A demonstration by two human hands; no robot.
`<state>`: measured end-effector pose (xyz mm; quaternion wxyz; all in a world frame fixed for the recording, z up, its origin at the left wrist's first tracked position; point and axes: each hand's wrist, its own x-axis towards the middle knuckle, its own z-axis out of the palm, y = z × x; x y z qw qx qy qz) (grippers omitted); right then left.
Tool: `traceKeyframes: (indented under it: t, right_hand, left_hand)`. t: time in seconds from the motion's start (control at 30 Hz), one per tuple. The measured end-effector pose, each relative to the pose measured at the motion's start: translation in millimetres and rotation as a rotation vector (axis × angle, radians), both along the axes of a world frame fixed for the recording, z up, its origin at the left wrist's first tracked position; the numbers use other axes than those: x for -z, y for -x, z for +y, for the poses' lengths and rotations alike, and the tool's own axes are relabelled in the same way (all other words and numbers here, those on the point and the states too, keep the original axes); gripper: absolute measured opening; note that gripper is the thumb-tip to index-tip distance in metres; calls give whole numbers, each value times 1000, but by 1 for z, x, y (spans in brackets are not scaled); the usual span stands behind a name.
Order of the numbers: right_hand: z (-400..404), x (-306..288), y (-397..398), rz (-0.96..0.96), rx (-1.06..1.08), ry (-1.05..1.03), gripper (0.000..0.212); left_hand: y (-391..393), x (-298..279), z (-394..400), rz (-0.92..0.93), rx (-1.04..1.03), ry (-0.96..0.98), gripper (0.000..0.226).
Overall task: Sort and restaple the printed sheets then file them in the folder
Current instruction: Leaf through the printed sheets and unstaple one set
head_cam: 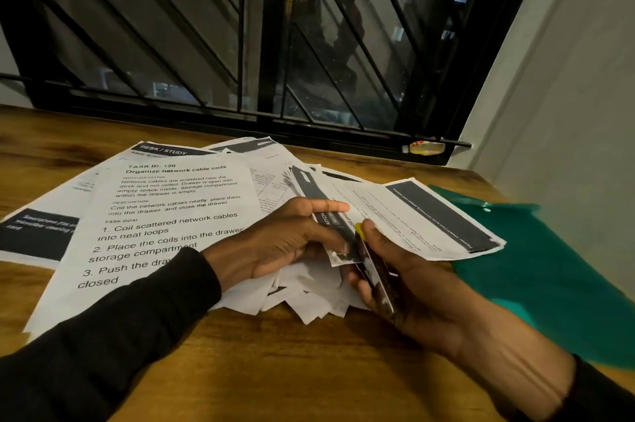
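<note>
Printed sheets [178, 215] lie fanned in a loose, overlapping heap across the centre and left of the frame on a wooden table [275, 370]. Each is white with a dark header band; the topmost large sheet, left of centre, is headed "DESK / STUDY" and carries "TASK ID: 120, Organize network cable coils" above three numbered steps in larger type. Another sheet [422, 215], right of centre, lies turned sideways with its dark band toward the upper right, its edge resting over a green folder [549, 267] that lies flat at the right of the frame. At centre, the left hand [285, 243] pinches a small set of sheets [326, 215] held on edge, the forefinger stretched along its upper side and the thumb beneath; the dark header shows the letters "KITCH". The right hand [405, 280] is curled round a dark stapler [374, 270] with a yellow tip, whose front end meets the lower corner of that set; whether its mouth is closed on the paper cannot be told. Both forearms wear black sleeves [103, 353]. A dark barred window [275, 43] fills the upper frame, with a pale wall [567, 95] at upper right.
</note>
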<state>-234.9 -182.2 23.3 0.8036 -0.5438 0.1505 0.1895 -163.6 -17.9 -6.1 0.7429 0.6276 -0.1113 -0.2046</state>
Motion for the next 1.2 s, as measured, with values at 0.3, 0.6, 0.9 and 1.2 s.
traceKeyframes:
  t: [0.3, 0.6, 0.9, 1.2]
  right_hand:
    - [7, 9, -5, -16, -2, 114, 23]
    - [10, 10, -4, -54, 48, 91, 18]
    - [11, 18, -4, -101, 106, 99, 12]
    - [-13, 4, 3, -311, -343, 660, 41]
  left_hand:
    - [-2, 3, 1, -16, 20, -48, 55]
    - [-1, 4, 1, 3, -54, -5, 56]
    - [-1, 4, 1, -39, -68, 11, 59]
    - [-2, 1, -1, -44, -109, -68, 51]
